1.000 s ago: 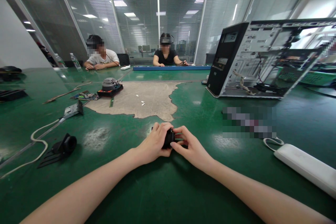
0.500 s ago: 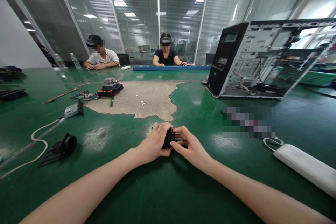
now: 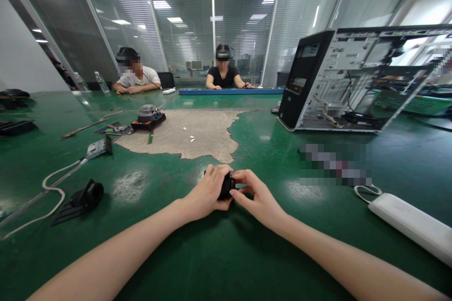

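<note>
Both my hands meet at a small black object [image 3: 226, 187] low over the green table [image 3: 197, 254], in the middle of the view. From the left, my left hand [image 3: 210, 189] wraps over it, with its fingers covering most of the top. The thumb and fingers of my right hand [image 3: 251, 192] grip its right end. What the object is, I cannot make out. Farther left on the table lies a black part with a round opening [image 3: 92, 194].
A computer case [image 3: 310, 80] stands open at the back right. A white power strip [image 3: 409, 221] lies at right. Back left are a metal drive-like box [image 3: 99, 147], a white cable [image 3: 61, 193] and a red-and-black part [image 3: 149, 120]. Two people [image 3: 223, 73] sit across the table.
</note>
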The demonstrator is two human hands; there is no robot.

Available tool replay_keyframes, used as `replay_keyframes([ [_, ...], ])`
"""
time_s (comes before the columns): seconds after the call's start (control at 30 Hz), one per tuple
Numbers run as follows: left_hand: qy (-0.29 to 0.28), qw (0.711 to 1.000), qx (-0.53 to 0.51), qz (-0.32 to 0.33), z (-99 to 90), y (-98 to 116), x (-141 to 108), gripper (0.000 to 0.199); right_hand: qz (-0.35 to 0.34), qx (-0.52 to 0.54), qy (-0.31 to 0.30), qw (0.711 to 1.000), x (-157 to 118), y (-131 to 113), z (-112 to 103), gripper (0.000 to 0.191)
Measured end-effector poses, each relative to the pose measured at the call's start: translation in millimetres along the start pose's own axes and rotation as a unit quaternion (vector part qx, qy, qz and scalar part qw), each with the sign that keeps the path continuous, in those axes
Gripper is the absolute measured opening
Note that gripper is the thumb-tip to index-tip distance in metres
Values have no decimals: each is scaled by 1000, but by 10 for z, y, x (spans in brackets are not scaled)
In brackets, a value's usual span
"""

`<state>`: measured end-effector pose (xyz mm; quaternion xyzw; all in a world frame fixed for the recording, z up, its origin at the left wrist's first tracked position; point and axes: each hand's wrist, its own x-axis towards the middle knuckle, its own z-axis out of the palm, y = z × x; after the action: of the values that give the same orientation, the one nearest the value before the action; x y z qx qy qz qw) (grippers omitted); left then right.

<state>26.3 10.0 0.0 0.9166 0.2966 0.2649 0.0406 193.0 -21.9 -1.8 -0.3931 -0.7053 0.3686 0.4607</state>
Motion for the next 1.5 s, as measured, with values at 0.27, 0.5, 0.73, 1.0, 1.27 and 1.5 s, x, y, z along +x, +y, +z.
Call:
replay_keyframes([
  [0.27,8,1000,-6,0,18,-12,-1,61,29,8,9,999,10,24,-2,26],
  [0.5,4,1000,-13,-6,4,-10,-6,62,-17,-15,6,1000,-9,1,-3,20],
  [0.73,12,1000,-6,1,21,-14,1,61,27,5,15,1000,15,24,4,25],
  [1.0,0,1000,-14,-7,2,-10,-4,64,-16,-2,7,1000,-5,20,-4,22],
  [1.27,1,1000,-8,-10,18,-16,-1,62,50,29,-10,998,13,40,-3,27],
  [1.5,-6,1000,-8,-2,2,-14,3,63,-15,2,3,1000,-7,11,-21,19],
])
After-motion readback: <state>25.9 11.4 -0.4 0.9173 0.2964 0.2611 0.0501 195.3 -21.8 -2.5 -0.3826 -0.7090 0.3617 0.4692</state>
